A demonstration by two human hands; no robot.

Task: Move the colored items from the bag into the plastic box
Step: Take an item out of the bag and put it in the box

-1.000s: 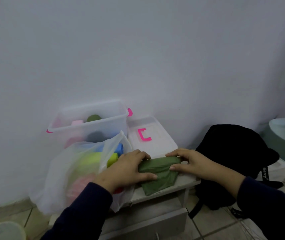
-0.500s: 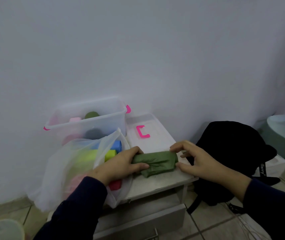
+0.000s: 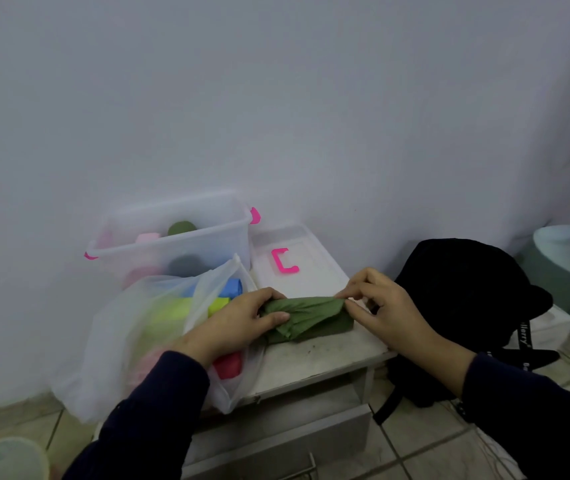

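Head view: green cloth (image 3: 306,317) now rolled tighter vs 1 s ago, gripped by left hand (image 3: 242,323) & pinched by right hand (image 3: 378,306), nearly ready for plastic box (image 3: 172,244).

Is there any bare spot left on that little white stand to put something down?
A bare strip of the stand runs along its front edge, below the green cloth that the left hand and right hand hold. The lid behind is bare round its pink handle. The left side is crowded by the bag and plastic box.
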